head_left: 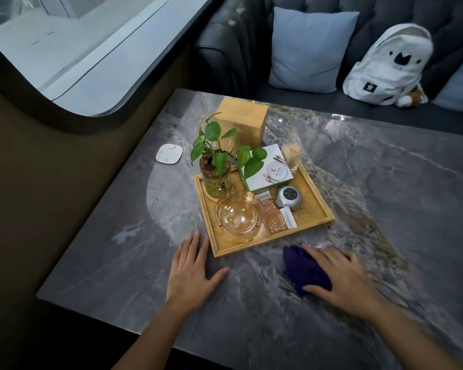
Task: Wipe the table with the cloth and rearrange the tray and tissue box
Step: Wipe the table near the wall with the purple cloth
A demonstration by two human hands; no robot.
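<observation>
The right hand (342, 279) lies flat, fingers spread, pressing the dark purple cloth (305, 273) onto the grey marble-patterned bench (385, 182), just off the near right corner of the square bamboo tray (318, 204). The left hand (190, 271) rests open and empty on the bench, fingertips almost at the tray's near left corner.

The tray is crowded: a clear amber glass ashtray (238, 214), a leafy plant in a glass jar (217, 177), a white box (267, 169), a small silver round device (289, 198). A wipe that strays forward could knock the tray and tip the jar, which looks top-heavy. The square bamboo tissue box (241, 121) stands behind the tray, touching or nearly so.

Open room lies mainly to the right and along the near edge; the left strip is narrower, with 1 small white rounded pad (169, 153) on it.
</observation>
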